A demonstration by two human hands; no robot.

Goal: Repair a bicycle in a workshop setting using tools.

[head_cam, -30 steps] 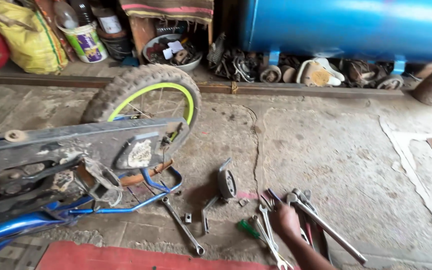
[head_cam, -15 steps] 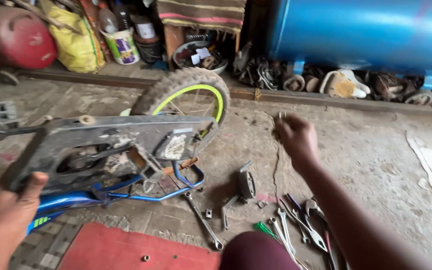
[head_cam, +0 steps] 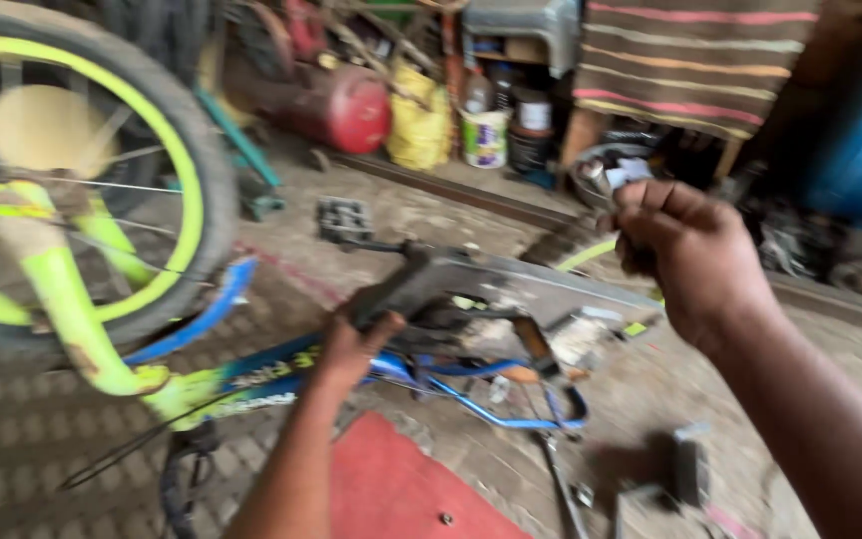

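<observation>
**Bicycle across the floor, hands above it**

The bicycle frame (head_cam: 281,369) lies across the floor (head_cam: 650,399), its front wheel (head_cam: 82,190) at the left edge. The left hand (head_cam: 356,344) rests on the crank (head_cam: 401,284), the pedal (head_cam: 343,220) behind it. The right hand (head_cam: 685,255) hangs above the chain guard (head_cam: 541,289), to the right. A mat (head_cam: 401,489) lies in front of the frame, tools (head_cam: 650,479) to its right. Cans (head_cam: 486,135) stand behind, by the far wall.

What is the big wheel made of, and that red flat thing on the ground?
The wheel: its tyre looks like black rubber, dull and knobbly, around a glossy lime-green rim with thin shiny spokes, probably painted metal. The red mat looks matte and soft-edged, maybe rubber or cloth; the blur leaves that open.
</observation>
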